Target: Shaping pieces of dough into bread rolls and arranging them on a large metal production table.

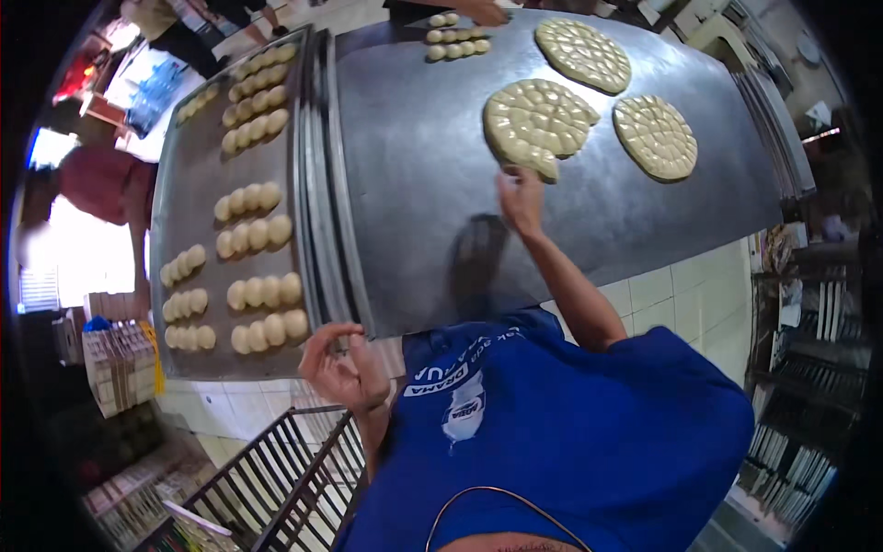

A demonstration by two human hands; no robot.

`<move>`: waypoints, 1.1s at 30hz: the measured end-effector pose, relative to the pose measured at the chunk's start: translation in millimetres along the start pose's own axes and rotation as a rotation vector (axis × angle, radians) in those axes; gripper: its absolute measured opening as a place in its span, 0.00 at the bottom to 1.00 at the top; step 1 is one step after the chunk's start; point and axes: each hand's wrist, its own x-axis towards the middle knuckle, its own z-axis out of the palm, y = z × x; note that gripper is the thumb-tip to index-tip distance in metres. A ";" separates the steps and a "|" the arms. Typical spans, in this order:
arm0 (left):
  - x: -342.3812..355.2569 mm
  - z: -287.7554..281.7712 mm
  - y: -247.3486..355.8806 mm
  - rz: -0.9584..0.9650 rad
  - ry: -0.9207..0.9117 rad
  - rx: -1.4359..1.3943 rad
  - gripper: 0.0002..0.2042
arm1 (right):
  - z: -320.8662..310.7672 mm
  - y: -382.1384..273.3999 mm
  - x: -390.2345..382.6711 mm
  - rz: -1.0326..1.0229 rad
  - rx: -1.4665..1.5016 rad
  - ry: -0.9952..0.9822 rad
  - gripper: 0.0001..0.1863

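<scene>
On the metal table [414,221], a round slab of dough [538,120] is scored into many small pieces, with a gap in its right side. My right hand [521,201] is at its near edge, fingers bent and closed on the dough there; their tips are partly hidden. Two more scored dough rounds, one farther back [582,55] and one to the right [656,138], lie beside it. My left hand [349,370] hovers by the near right corner of the baking tray [189,241], its fingers loosely curled and apart with nothing visible between them. Joined rows of dough balls [269,331] lie on that tray.
Several trays [324,184] are stacked on edge between the baking tray and the table. Another person's hand [486,13] is near short dough rows [457,44] at the far edge. A dark slatted rack [276,469] stands below left; another person [106,184] is at the left.
</scene>
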 end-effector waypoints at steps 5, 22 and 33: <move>-0.7 102.1 21.0 -0.068 -0.175 0.019 0.17 | -69.5 109.0 65.1 0.468 -0.446 0.008 0.29; -139.7 256.8 -33.7 -1.256 -0.390 -0.397 0.13 | -202.2 37.4 -57.8 0.816 1.009 -0.558 0.29; -151.4 270.8 -32.2 -0.381 -0.657 0.027 0.12 | -218.0 48.5 -55.6 -0.080 0.083 -0.723 0.17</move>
